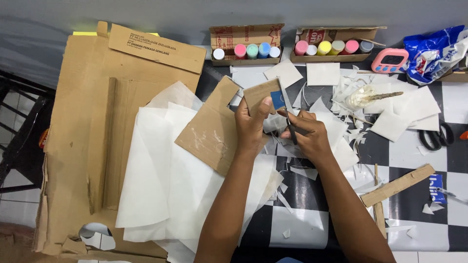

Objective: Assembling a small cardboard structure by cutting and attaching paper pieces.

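Gripping a small cardboard piece (261,95) with your left hand (251,127), fingers clenched on it above the checkered tabletop (302,195); your right hand (308,134) grasps a cutter (288,122) against its edge.

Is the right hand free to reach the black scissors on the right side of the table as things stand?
Probably not at once: the right hand grips a dark tool against the small cardboard piece held by the left hand. The path to the scissors crosses only flat paper scraps.
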